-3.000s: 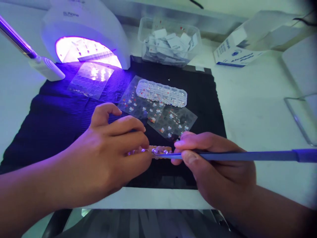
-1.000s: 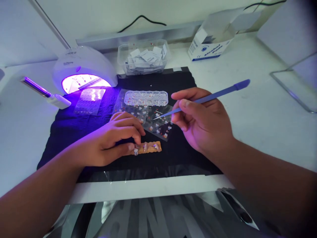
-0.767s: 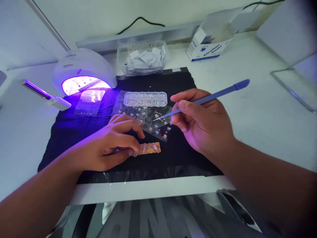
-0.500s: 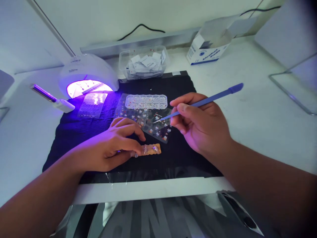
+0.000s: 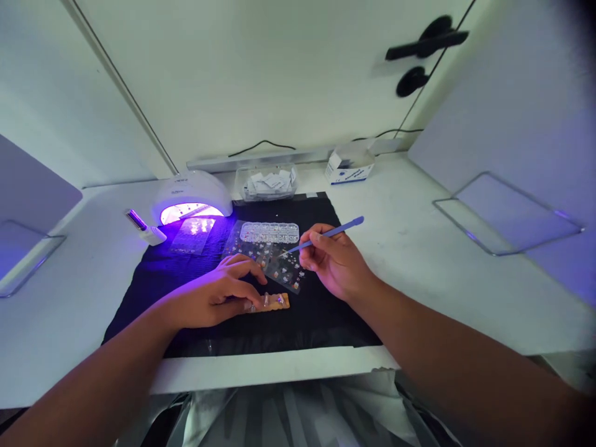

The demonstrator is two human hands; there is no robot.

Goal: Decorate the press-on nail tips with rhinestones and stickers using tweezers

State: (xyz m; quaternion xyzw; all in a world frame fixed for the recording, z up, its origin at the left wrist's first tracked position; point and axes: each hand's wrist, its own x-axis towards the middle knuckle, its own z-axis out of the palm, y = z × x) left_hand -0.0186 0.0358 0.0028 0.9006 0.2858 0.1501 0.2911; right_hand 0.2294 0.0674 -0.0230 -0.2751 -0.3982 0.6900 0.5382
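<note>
At the back, a pale panel (image 5: 279, 74) with a black handle (image 5: 426, 46) at upper right; before it, a wide white worktop (image 5: 395, 248). Spread over the middle, out to the front edge, a black cloth (image 5: 298, 335). At the far left corner of the cloth, a white domed lamp (image 5: 193, 189), glowing violet inside. Along the back, right of the lamp, a clear tub (image 5: 266, 197) of white packets, then an open carton (image 5: 349, 175).

Over the cloth, apart from each other, the left hand (image 5: 223, 295) and the right hand (image 5: 335, 257). Beyond both, a clear compartmented case (image 5: 269, 233), just behind a printed clear sheet (image 5: 284, 273). Flat on the cloth, nearer than the sheet, an orange strip (image 5: 274, 303), left end under the left hand, near the right hand but clear of it.

Left hand: thumb and forefinger pinching that end, other fingers loosely spread. Right hand: slim blue tool (image 5: 344, 225) pinched between thumb and fingers, slanted, fine tip over the sheet; contact impossible to tell. On the strip, at least two small clear pieces (image 5: 281, 300).
</note>
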